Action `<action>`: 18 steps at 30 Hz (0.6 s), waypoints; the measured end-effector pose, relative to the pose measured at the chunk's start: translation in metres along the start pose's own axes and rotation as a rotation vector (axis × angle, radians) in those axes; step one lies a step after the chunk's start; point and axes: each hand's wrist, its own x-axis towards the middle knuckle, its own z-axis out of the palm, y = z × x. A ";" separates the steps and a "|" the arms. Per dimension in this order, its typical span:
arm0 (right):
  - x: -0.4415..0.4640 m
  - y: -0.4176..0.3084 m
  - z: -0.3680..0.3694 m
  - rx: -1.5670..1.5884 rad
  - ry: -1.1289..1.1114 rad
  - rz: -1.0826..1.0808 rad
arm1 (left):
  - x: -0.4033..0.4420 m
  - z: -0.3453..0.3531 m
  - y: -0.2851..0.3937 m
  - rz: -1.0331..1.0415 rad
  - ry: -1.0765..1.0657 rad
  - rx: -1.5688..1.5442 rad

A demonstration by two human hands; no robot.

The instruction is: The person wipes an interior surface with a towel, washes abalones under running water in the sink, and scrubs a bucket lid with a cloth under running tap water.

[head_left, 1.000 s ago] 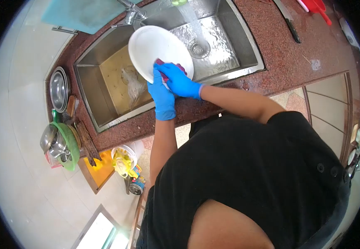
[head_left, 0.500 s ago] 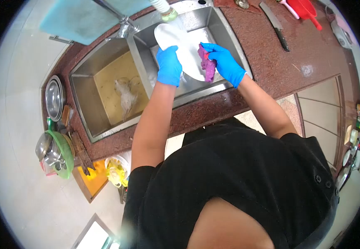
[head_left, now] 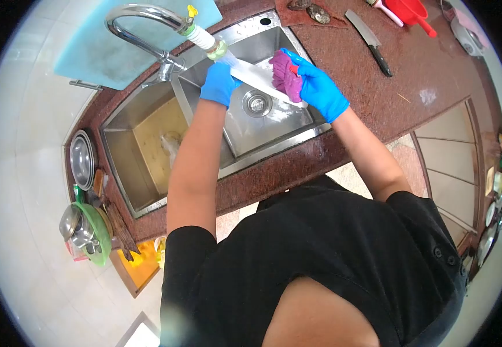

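Both hands wear blue gloves over the right-hand basin of a steel sink [head_left: 268, 136]. My left hand [head_left: 219, 85] is closed on the left end of a white oblong plate [head_left: 256, 78], which is tilted nearly edge-on to me. Bunched in my right hand [head_left: 322, 92] is a purple cloth [head_left: 285, 75], against the plate's right part. A small red bit shows by the cloth; I cannot make out what it is. Water runs from the white tap nozzle [head_left: 216, 50] onto the plate near my left hand.
Murky yellowish water and a pale limp thing [head_left: 170, 148] lie in the left basin [head_left: 147, 153]. A knife [head_left: 370, 43] and a red plastic scoop [head_left: 408, 10] rest on the counter at right. Metal bowls [head_left: 82, 159] and a green basket [head_left: 97, 234] stand at left.
The plate has turned from showing its broad face to nearly edge-on, uncovering the drain. My left hand has moved up and left, nearer the tap. The view has shifted, showing more of the tap.
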 end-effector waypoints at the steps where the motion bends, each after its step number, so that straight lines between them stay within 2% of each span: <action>1: 0.005 -0.001 0.003 0.041 -0.024 -0.006 | -0.008 0.009 0.000 -0.025 0.080 0.115; 2: 0.009 -0.002 0.010 0.082 -0.048 -0.012 | -0.004 0.001 -0.005 -0.022 0.077 0.117; 4: 0.018 -0.003 0.022 0.079 -0.032 -0.024 | -0.004 -0.015 -0.019 -0.179 -0.267 -0.087; 6: 0.028 -0.002 0.030 -0.051 -0.102 -0.005 | -0.039 -0.008 -0.030 -0.164 -0.213 -0.063; 8: 0.027 0.026 0.040 -0.084 -0.080 -0.058 | -0.057 -0.016 -0.042 -0.188 -0.146 -0.213; 9: 0.026 0.048 0.033 -0.262 -0.086 0.038 | -0.063 -0.020 -0.047 -0.189 -0.219 -0.307; 10: 0.021 0.066 0.031 -0.439 -0.089 0.133 | -0.066 -0.021 -0.054 -0.136 -0.120 -0.245; 11: 0.003 0.084 0.040 -0.833 -0.037 0.077 | -0.068 -0.030 -0.060 -0.145 -0.124 -0.237; 12: -0.012 0.099 0.047 -1.225 0.023 0.026 | -0.072 -0.042 -0.069 -0.174 0.046 -0.265; 13: -0.016 0.103 0.037 -1.221 0.030 0.029 | -0.077 -0.054 -0.079 -0.199 0.217 -0.293; 14: -0.020 0.107 0.019 -1.376 -0.081 -0.055 | -0.080 -0.066 -0.088 -0.203 0.218 -0.291; 15: -0.025 0.116 -0.005 -1.523 -0.193 -0.138 | -0.087 -0.079 -0.099 0.055 0.122 0.276; 16: -0.023 0.130 -0.046 -1.698 -0.156 -0.162 | -0.100 -0.089 -0.111 0.309 0.012 0.834; 17: -0.017 0.123 -0.044 -1.815 -0.136 -0.062 | -0.129 -0.063 -0.096 0.353 0.039 1.181; 18: -0.011 0.115 -0.038 -1.926 -0.113 0.037 | -0.142 -0.056 -0.095 0.339 0.040 1.182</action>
